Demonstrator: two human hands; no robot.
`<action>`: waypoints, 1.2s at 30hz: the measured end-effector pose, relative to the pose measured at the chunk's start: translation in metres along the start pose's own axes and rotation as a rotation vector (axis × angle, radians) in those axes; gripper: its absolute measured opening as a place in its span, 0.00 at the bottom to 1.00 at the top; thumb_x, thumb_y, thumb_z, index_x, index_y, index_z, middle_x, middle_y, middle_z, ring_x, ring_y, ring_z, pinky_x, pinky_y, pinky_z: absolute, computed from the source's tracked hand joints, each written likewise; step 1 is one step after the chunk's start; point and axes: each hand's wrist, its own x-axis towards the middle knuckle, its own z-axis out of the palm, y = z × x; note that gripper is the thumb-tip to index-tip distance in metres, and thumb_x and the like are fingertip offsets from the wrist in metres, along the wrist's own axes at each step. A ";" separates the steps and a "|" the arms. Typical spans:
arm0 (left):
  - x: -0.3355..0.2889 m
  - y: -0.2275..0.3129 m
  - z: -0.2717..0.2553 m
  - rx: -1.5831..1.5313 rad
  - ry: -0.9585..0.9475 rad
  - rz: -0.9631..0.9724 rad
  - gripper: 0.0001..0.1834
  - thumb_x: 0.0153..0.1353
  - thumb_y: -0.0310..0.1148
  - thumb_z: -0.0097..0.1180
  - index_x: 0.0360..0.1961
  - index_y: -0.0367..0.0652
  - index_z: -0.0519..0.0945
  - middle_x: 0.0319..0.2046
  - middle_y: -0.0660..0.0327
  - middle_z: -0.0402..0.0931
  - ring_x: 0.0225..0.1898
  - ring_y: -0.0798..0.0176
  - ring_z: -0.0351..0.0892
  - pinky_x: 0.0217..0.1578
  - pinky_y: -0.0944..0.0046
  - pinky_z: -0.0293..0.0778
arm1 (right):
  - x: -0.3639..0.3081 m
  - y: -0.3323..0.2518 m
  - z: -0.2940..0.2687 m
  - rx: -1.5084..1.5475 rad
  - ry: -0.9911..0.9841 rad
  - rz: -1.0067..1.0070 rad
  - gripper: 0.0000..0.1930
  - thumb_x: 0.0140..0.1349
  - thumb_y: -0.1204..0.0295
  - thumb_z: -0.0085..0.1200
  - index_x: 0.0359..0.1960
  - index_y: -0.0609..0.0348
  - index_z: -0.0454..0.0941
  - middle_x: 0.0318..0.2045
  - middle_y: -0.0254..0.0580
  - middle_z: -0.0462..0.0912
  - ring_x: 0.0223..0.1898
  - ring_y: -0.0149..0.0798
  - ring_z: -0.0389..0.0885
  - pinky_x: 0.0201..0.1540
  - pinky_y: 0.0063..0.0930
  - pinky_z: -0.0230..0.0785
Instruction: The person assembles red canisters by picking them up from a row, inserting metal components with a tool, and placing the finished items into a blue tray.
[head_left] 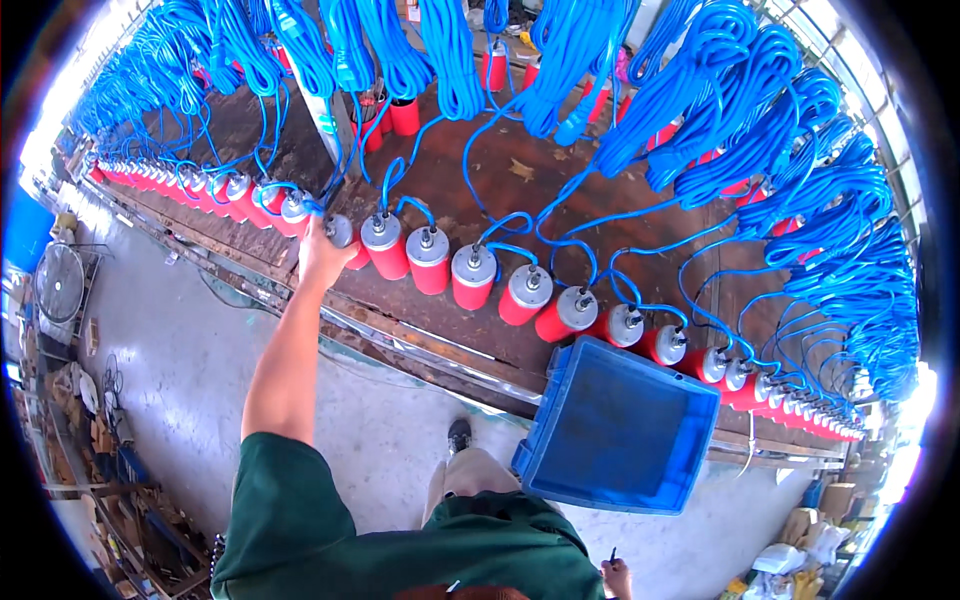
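Observation:
A long row of red cylinders (473, 278) with silver caps lies along the front of a brown workbench (520, 185). From each cap a blue cable runs up to coiled bundles (700, 80) hanging above. My left arm reaches far out, and my left hand (320, 258) is closed around one silver-capped red cylinder (342, 232) in the row. My right hand (618, 578) sits low at the bottom edge, near my body, with a thin dark stick-like thing (612, 554) poking up from its fingers.
A blue plastic crate (615, 425) rests tilted against the bench's front edge, to my right. My shoe (459, 435) stands on the grey concrete floor (190, 370). A round fan (60, 283) and cluttered shelves are at the far left, with boxes and bags at the lower right.

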 end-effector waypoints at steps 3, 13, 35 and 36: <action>-0.044 -0.010 0.001 -0.035 0.291 -0.015 0.45 0.45 0.39 0.85 0.63 0.38 0.75 0.55 0.44 0.82 0.57 0.40 0.83 0.60 0.45 0.77 | 0.009 0.003 0.015 -0.017 0.065 -0.014 0.04 0.68 0.69 0.62 0.36 0.54 0.81 0.31 0.48 0.78 0.34 0.55 0.78 0.35 0.50 0.68; -0.233 0.073 -0.059 -0.751 0.175 -0.282 0.41 0.49 0.24 0.83 0.63 0.42 0.73 0.54 0.57 0.81 0.47 0.60 0.86 0.44 0.57 0.88 | 0.014 -0.111 -0.063 0.045 -0.236 0.283 0.12 0.66 0.75 0.61 0.50 0.63 0.86 0.28 0.44 0.90 0.26 0.38 0.90 0.35 0.34 0.84; -0.339 0.220 0.073 -1.037 -0.317 -0.671 0.33 0.72 0.54 0.58 0.65 0.37 0.76 0.57 0.48 0.85 0.56 0.46 0.88 0.51 0.46 0.89 | 0.064 -0.349 -0.153 0.603 -0.165 -0.440 0.14 0.76 0.81 0.53 0.60 0.65 0.82 0.38 0.41 0.86 0.37 0.35 0.90 0.45 0.27 0.82; -0.338 0.220 0.075 -1.025 -0.320 -0.671 0.33 0.72 0.54 0.58 0.65 0.37 0.76 0.57 0.48 0.85 0.56 0.46 0.88 0.51 0.46 0.89 | 0.072 -0.352 -0.150 0.614 -0.167 -0.434 0.14 0.76 0.81 0.53 0.60 0.65 0.82 0.38 0.41 0.86 0.37 0.35 0.90 0.45 0.27 0.82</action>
